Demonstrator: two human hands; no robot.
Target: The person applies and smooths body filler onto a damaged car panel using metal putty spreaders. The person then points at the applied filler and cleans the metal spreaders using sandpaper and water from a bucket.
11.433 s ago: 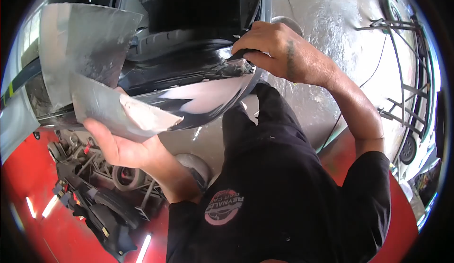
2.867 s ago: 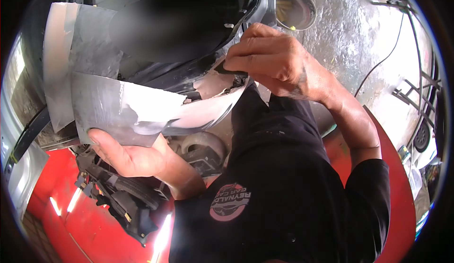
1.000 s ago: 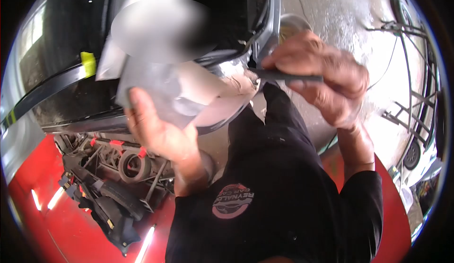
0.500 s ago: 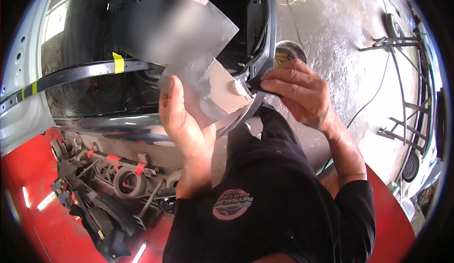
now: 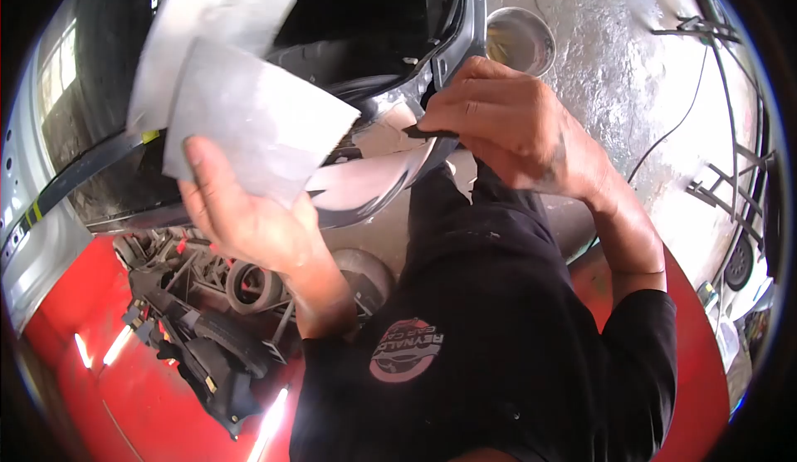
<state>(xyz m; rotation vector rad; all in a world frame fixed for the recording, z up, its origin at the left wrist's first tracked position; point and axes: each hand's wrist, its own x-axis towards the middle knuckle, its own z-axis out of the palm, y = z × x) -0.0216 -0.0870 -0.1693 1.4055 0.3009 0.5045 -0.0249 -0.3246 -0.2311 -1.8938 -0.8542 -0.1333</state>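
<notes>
My left hand [image 5: 253,225] holds two flat pale-grey sheets; its thumb lies on the near sheet [image 5: 249,122] and the fingers are mostly behind it. The second sheet [image 5: 220,14] sticks out at an angle beyond the first. My right hand [image 5: 523,130] pinches a thin black spreader [image 5: 425,132] above the corner of a dark car body. Beneath the spreader, a beige filler patch [image 5: 386,132] covers part of the panel. A smooth pinkish band [image 5: 374,178] curves along the panel nearer to my legs. Whether the spreader touches the panel I cannot tell.
A round bucket [image 5: 531,43] with something yellowish inside stands on the wet floor, just past my right hand. Tyres [image 5: 253,288] and metal parts lie on the left by a red surface [image 5: 66,321]. A metal frame [image 5: 730,188] stands at the right.
The sheets have swung left and away from the spreader, and their plain grey faces now show. My right hand has shifted slightly left, over the panel's filler patch.
</notes>
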